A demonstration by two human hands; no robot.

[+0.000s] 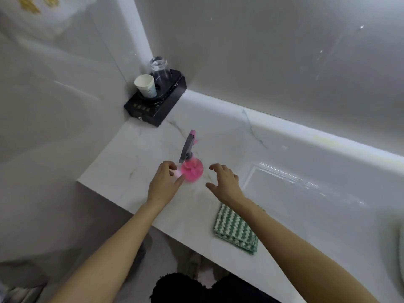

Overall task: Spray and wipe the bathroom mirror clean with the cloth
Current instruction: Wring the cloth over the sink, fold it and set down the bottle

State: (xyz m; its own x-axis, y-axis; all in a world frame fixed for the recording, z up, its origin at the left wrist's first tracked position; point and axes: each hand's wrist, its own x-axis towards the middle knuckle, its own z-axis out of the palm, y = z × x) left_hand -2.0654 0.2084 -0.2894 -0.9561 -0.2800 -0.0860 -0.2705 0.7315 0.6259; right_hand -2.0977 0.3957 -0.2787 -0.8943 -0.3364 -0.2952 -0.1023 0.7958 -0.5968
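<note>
A pink spray bottle point(192, 169) with a grey trigger head stands upright on the white marble counter point(218, 132). My left hand point(165, 182) is just left of the bottle, fingers curled, touching or nearly touching its base. My right hand point(225, 182) hovers to the bottle's right, fingers spread, holding nothing. A folded green-and-white cloth point(235, 229) lies near the counter's front edge, partly under my right forearm. The mirror point(284, 51) fills the wall behind the counter and carries a few drops and streaks.
A black tray point(157, 106) sits in the back left corner with a paper cup point(145, 85) and an upturned glass point(159, 68). A rectangular sink basin point(306, 193) is sunk into the counter at right. The counter's front edge runs diagonally below my arms.
</note>
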